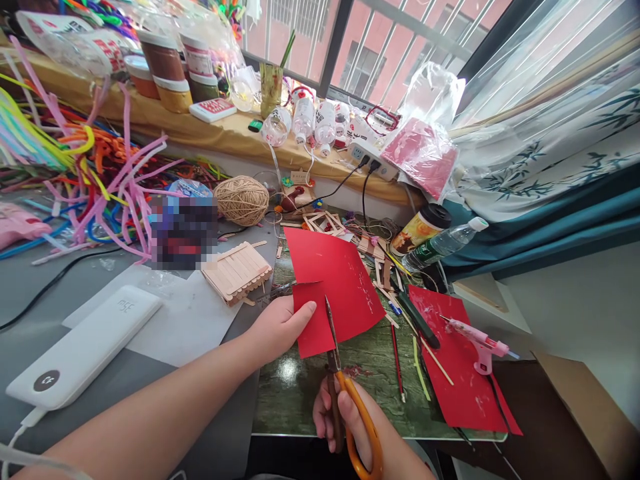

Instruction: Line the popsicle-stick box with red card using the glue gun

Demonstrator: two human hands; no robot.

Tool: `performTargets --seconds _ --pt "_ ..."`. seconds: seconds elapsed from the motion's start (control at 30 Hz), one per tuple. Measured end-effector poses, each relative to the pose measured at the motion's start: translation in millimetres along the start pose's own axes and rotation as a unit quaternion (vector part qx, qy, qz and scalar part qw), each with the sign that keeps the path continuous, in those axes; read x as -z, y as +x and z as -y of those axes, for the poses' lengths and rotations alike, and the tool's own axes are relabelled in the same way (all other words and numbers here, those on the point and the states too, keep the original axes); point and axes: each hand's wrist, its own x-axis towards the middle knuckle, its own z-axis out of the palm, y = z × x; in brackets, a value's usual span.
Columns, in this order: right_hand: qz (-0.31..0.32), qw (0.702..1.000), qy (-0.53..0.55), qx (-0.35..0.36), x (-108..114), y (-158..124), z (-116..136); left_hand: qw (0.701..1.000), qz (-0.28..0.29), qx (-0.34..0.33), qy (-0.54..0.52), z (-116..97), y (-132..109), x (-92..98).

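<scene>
My left hand [280, 323] grips the left edge of a sheet of red paper [325, 257], thumb on top and the other fingers hidden beneath. A slit runs in from the paper's left edge above my thumb. My right hand [345, 417] is closed round the handles of a pair of scissors [334, 353], one handle orange and the other dark brown. The blades point away from me and lie across the paper's near part, just right of my left thumb. They look nearly closed; whether paper sits between them I cannot tell.
A pink glue gun [480, 343] lies on another red sheet [450, 373] to the right. A stick panel [237, 270], twine ball [243, 200] and white power bank [85, 347] are on the left. A water bottle [443, 247] and tumbler [420, 230] stand back right.
</scene>
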Motion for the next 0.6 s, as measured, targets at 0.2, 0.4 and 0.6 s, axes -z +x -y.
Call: performTargets --seconds 0.2,0.4,0.6 --pt "0.013 0.998 -0.041 0.042 2 1 3 1.0 0.008 0.01 -0.029 -1 -1 -0.2" --pt "0.01 0.997 -0.061 0.038 1 1 9 1.0 0.007 0.006 -0.019 -3 -3 -0.4" --pt "0.018 0.997 -0.055 0.044 4 0 9 1.0 0.005 -0.003 0.013 -5 -3 2.0"
